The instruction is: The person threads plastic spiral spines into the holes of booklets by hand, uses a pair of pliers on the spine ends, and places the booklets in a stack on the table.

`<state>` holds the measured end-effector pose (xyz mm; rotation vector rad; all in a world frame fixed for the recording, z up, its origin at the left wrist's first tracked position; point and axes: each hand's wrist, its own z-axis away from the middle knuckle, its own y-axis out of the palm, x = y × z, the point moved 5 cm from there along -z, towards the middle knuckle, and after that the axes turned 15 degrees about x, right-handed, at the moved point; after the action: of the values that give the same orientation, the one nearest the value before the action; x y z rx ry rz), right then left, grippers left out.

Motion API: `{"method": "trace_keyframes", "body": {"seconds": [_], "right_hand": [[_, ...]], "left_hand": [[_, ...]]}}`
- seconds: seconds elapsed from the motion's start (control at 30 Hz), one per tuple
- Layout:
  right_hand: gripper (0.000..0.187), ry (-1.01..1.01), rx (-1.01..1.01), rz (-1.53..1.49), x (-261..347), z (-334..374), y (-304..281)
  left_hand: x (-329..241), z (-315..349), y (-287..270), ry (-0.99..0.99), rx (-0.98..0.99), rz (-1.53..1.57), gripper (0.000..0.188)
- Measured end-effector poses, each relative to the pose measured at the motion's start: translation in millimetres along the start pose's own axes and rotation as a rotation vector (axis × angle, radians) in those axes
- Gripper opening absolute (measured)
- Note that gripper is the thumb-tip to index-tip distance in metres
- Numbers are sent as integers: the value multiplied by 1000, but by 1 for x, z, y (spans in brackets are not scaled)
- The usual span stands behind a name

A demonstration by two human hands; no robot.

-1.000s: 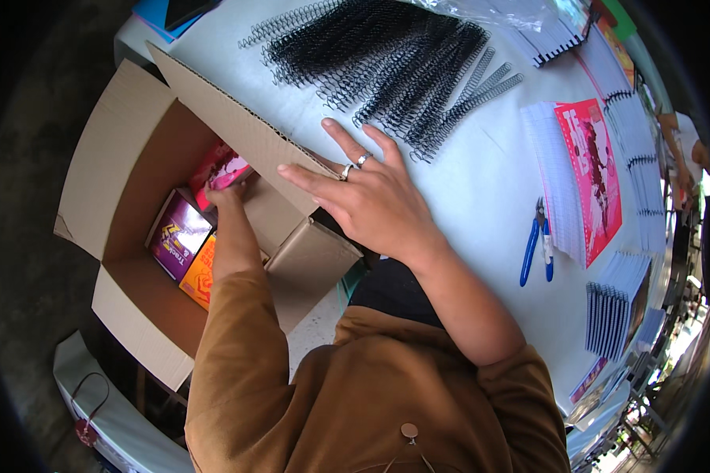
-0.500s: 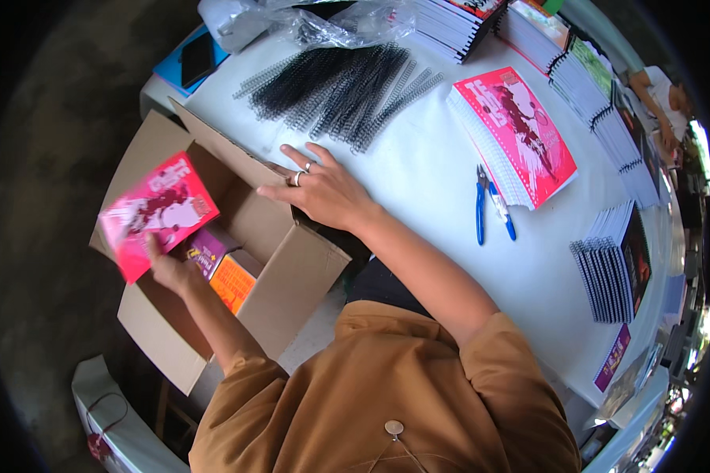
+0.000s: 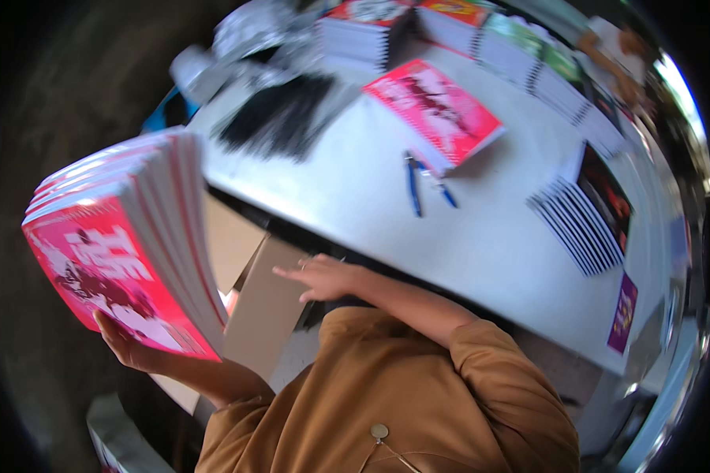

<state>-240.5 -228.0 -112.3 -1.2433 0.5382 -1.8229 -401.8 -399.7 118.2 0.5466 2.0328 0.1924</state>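
My left hand (image 3: 130,347) grips a thick stack of pink-covered booklets (image 3: 106,284) by its lower edge, thumb on the top cover. The stack is tilted and raised above the cardboard box (image 3: 262,303), hiding much of it. Close to one of the box flaps, my right hand (image 3: 327,277) has its fingers spread and holds nothing; whether it touches the flap I cannot tell. Through a gap beside the stack only a little of the box's inside shows.
On the white table (image 3: 497,260) lie a pink pile of booklets (image 3: 442,110), blue-handled pliers (image 3: 412,188), a blue-capped pen (image 3: 440,188) and many black spiral coils (image 3: 280,118). Bound notebooks (image 3: 580,225) line the right and far edges. A person (image 3: 619,59) sits at the far right.
My left hand has come up out of the box with a thick stack of booklets, where a single pink cover showed before. My right hand moved nearer my body. The view has shifted.
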Motion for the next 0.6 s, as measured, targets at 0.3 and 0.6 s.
{"method": "trace_keyframes", "body": {"seconds": [0.3,0.6], "right_hand": [[39,-11,-1224,-211,12,229,-35],[66,734,-1370,-130,-55,306,-65]], "left_hand": [[61,106,296,-894,995,817,27],[189,159,392,-964,1376,171,39]]}}
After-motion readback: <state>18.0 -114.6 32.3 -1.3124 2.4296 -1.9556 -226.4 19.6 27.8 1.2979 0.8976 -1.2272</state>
